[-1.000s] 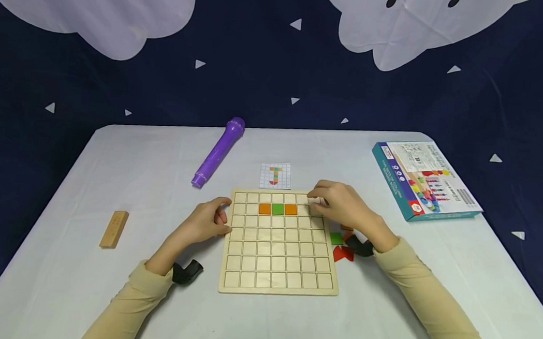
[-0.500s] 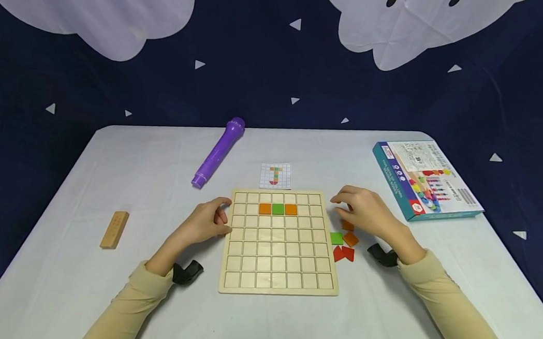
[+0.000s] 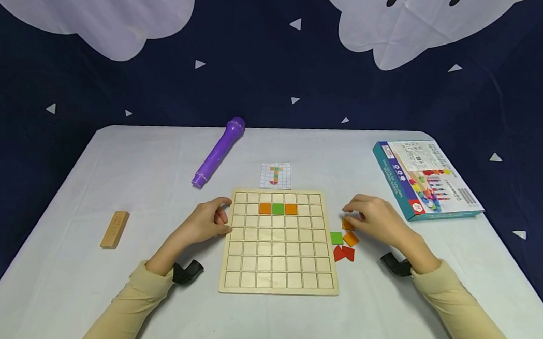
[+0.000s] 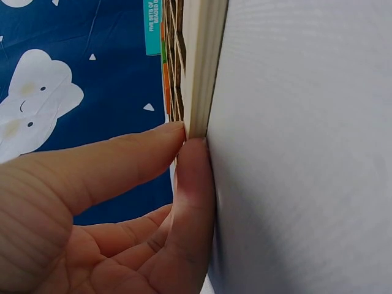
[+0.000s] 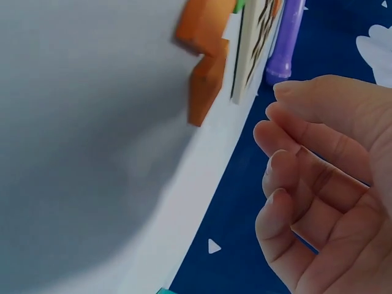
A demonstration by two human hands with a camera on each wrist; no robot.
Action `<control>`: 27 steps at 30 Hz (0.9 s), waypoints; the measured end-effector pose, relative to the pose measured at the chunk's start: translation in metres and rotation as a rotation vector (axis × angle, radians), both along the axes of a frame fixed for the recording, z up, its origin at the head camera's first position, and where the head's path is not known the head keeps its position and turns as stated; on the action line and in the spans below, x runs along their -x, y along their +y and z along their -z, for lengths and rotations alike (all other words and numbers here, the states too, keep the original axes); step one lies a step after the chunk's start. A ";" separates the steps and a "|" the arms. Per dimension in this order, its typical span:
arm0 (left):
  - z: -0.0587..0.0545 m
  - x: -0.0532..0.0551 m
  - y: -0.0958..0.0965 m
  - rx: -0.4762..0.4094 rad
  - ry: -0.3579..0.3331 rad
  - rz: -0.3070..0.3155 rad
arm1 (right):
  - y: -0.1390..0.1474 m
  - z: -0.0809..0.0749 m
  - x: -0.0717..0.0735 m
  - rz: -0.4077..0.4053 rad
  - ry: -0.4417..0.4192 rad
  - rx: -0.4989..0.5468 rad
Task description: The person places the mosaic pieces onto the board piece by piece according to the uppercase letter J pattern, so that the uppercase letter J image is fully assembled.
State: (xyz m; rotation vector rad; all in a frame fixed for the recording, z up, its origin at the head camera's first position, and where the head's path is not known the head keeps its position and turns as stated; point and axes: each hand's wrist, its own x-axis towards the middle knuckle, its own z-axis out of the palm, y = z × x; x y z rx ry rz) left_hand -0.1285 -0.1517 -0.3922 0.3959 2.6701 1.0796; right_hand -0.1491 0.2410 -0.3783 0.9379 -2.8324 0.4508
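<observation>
A wooden grid board (image 3: 278, 235) lies flat on the table. In its second row sit an orange tile (image 3: 265, 208), a green tile (image 3: 278, 209) and another orange tile (image 3: 291, 209). My left hand (image 3: 205, 221) holds the board's left edge; in the left wrist view the thumb and a fingertip meet at that rim. To the right of the board, my right hand (image 3: 375, 217) hovers with loosely curled fingers and nothing between them. Just beneath its fingertips is a loose orange tile (image 3: 348, 224), partly covered, beside a second loose orange tile (image 3: 351, 239).
A loose green tile (image 3: 337, 238) and red pieces (image 3: 348, 253) lie along the board's right side. Behind the board is a pattern card (image 3: 276, 176). A purple toy microphone (image 3: 218, 153), a wooden block (image 3: 115, 230) and a flat box (image 3: 427, 181) stand farther out.
My right hand has withdrawn from the board's upper right corner, rightward and then toward the loose orange tiles, which now show. My left hand and the board stay put.
</observation>
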 end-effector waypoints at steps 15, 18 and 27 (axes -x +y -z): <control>0.001 0.000 0.000 0.001 -0.010 -0.011 | 0.011 0.007 -0.005 -0.003 -0.113 -0.053; 0.001 0.000 0.000 0.003 -0.009 -0.011 | 0.012 0.008 -0.006 0.003 -0.135 -0.063; 0.000 0.000 0.000 0.000 -0.010 -0.004 | 0.009 0.009 -0.003 -0.002 -0.133 -0.075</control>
